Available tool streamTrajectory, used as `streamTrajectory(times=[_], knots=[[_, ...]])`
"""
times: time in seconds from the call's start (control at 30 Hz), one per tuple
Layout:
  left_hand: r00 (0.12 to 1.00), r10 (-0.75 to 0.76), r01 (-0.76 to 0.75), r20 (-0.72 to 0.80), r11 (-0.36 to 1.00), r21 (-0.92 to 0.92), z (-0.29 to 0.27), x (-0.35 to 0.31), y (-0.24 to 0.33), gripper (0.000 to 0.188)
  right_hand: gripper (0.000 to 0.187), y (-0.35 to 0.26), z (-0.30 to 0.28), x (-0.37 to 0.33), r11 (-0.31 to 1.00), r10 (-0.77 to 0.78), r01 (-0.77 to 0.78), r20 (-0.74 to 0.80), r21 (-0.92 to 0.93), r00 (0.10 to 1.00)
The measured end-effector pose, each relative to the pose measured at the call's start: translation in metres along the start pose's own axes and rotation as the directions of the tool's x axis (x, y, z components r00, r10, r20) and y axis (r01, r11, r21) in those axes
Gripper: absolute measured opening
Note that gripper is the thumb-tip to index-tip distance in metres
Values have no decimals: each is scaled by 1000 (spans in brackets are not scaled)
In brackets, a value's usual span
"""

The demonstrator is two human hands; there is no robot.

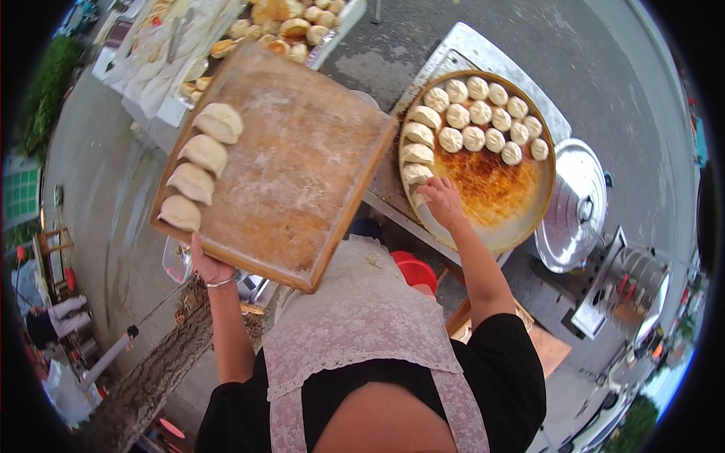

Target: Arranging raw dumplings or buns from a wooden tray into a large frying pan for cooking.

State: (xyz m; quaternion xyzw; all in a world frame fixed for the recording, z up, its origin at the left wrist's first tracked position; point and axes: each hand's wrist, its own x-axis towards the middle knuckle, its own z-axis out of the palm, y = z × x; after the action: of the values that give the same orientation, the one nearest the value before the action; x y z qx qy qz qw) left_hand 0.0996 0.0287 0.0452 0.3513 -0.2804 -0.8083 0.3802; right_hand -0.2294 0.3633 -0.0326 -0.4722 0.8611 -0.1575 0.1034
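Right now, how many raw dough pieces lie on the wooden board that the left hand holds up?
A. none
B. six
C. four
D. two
C: four pale dough pieces lie in a row along the left edge of the wooden board, which the left hand grips at its near edge; the right hand is at the round pan.

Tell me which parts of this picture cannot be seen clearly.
- Head view: the left hand holds the board; the board hides its fingers.
- The right hand covers the bun it touches in the pan.
- The tray of browned buns is cut off by the top edge.
- The stove under the pan is hidden.
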Motion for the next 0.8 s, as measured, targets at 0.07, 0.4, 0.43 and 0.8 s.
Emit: streamTrajectory(times=[0.07,0.4,0.43,0.8], knots=[[999,-17,17,-30,1000,-9,-9,6,-4,54,32,34,15,-5,999,-52,52,-36,-6,998],[959,-206,213,195,977,-17,27,17,-15,51,40,-167,-66,187,809,-31,234,-358,540,933],[945,-258,262,202,965,7,29,19,-16,51,41,-183,-63,201,876,-7,178,-358,448,934],[872,-403,398,276,914,79,13,37,-22,48,40,-140,-48,174,-323,201,19,49,946,978]])
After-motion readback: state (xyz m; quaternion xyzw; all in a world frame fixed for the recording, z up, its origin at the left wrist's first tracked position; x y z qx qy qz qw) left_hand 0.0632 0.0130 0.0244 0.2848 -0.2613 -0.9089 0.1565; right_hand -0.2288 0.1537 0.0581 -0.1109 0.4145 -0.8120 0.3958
